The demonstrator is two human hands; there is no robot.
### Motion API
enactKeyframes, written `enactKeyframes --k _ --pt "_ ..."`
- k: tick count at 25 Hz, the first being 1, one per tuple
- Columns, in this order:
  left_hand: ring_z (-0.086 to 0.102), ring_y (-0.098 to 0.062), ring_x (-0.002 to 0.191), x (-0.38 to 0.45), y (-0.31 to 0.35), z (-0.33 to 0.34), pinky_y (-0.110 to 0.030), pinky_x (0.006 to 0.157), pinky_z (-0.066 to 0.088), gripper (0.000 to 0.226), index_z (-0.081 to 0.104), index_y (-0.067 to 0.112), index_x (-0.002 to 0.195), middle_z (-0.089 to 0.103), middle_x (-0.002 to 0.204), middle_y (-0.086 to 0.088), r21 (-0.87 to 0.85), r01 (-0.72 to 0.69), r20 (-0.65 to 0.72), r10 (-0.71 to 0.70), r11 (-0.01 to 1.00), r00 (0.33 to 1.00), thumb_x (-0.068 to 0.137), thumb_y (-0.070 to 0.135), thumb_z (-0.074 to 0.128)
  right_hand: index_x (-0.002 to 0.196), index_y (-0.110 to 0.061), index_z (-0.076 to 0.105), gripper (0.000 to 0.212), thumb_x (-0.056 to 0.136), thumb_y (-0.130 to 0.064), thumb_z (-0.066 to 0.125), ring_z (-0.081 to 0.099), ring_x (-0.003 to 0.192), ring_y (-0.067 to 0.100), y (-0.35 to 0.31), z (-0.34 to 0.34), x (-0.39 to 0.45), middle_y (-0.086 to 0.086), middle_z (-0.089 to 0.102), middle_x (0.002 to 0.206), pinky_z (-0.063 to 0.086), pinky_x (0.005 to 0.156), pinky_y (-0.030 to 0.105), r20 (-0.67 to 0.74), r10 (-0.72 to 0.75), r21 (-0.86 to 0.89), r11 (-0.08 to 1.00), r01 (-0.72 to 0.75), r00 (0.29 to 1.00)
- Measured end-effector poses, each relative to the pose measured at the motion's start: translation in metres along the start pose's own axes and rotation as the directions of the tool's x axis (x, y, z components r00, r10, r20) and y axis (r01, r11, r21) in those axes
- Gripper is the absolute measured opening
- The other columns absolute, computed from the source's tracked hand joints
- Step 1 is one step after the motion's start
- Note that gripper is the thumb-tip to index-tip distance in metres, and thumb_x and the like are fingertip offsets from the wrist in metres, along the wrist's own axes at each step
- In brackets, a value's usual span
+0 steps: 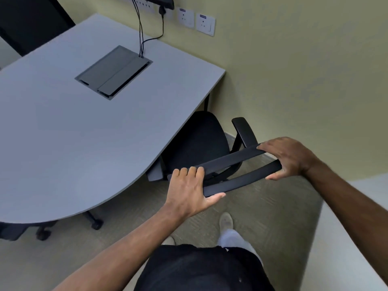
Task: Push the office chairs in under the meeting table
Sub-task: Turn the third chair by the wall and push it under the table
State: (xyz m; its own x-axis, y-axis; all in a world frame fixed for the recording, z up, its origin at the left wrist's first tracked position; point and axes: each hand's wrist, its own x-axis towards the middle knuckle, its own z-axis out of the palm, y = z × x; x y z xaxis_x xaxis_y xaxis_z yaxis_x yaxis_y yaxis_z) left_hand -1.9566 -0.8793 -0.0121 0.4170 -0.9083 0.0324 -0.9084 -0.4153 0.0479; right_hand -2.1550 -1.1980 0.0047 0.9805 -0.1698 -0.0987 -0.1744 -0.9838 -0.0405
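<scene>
A black office chair (199, 139) stands at the right side of the grey meeting table (63, 133), its seat partly under the table's edge. The top of its backrest (237, 166) runs across in front of me. My left hand (189, 190) grips the backrest's left end, fingers over the top, thumb underneath. My right hand (287, 158) grips its right end the same way. One black armrest (244, 131) sticks out on the chair's right, near the wall.
A grey cable box (113, 72) is set into the tabletop, with black cables (140, 34) running up to the wall sockets (205, 24). Castors of another chair (43, 233) show under the table at lower left. The green wall is close on the right. My feet stand on carpet.
</scene>
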Motion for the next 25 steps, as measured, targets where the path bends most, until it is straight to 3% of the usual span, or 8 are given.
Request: enactKeyframes --k 6,10,15,20,25 --pt "0.056 -0.025 0.077 0.054 0.026 0.0 -0.043 0.075 0.041 0.101 0.064 0.016 0.115 0.062 0.091 0.0 0.011 0.195 0.0 -0.195 0.981 0.981 0.083 0.098 0.014 0.128 -0.013 0.065 0.094 0.069 -0.087 0.06 0.071 0.097 0.033 0.08 -0.01 0.081 0.005 0.073 0.112 0.056 0.084 0.048 -0.056 -0.237 -0.029 0.971 0.236 0.97" --pt "0.058 -0.026 0.078 0.086 0.032 0.001 -0.042 0.074 0.044 0.102 0.064 0.018 0.111 0.065 0.091 0.0 0.005 0.305 -0.03 -0.304 0.952 0.952 0.08 0.1 0.013 0.125 -0.013 0.066 0.091 0.07 -0.085 0.06 0.07 0.091 0.034 0.112 -0.014 0.13 0.005 0.074 0.105 0.056 0.078 0.047 -0.087 -0.363 -0.026 0.932 0.362 0.928" --pt "0.063 -0.026 0.082 0.122 0.029 -0.002 -0.041 0.077 0.045 0.105 0.065 0.019 0.11 0.066 0.091 0.001 -0.002 0.388 -0.032 -0.388 0.922 0.921 0.076 0.102 0.009 0.127 -0.013 0.063 0.092 0.073 -0.087 0.057 0.069 0.089 0.036 0.146 -0.016 0.184 0.006 0.073 0.105 0.055 0.077 0.048 -0.095 -0.451 -0.036 0.892 0.45 0.887" --pt "0.065 -0.026 0.085 0.145 0.02 0.003 -0.04 0.078 0.042 0.095 0.066 0.02 0.114 0.071 0.096 0.001 0.007 0.444 -0.053 -0.444 0.896 0.895 0.078 0.099 0.027 0.129 -0.012 0.06 0.101 0.079 -0.096 0.036 0.068 0.091 0.035 0.161 -0.019 0.23 0.008 0.072 0.107 0.055 0.077 0.048 -0.112 -0.537 -0.025 0.842 0.538 0.836" --pt "0.065 -0.025 0.084 0.174 0.003 0.002 -0.041 0.082 0.047 0.097 0.067 0.021 0.113 0.071 0.095 0.002 0.012 0.48 -0.027 -0.48 0.877 0.877 0.077 0.101 0.026 0.129 -0.016 0.058 0.091 0.075 -0.089 0.052 0.066 0.091 0.034 0.174 -0.02 0.273 0.005 0.071 0.106 0.053 0.078 0.048 -0.071 -0.539 -0.013 0.842 0.539 0.84"
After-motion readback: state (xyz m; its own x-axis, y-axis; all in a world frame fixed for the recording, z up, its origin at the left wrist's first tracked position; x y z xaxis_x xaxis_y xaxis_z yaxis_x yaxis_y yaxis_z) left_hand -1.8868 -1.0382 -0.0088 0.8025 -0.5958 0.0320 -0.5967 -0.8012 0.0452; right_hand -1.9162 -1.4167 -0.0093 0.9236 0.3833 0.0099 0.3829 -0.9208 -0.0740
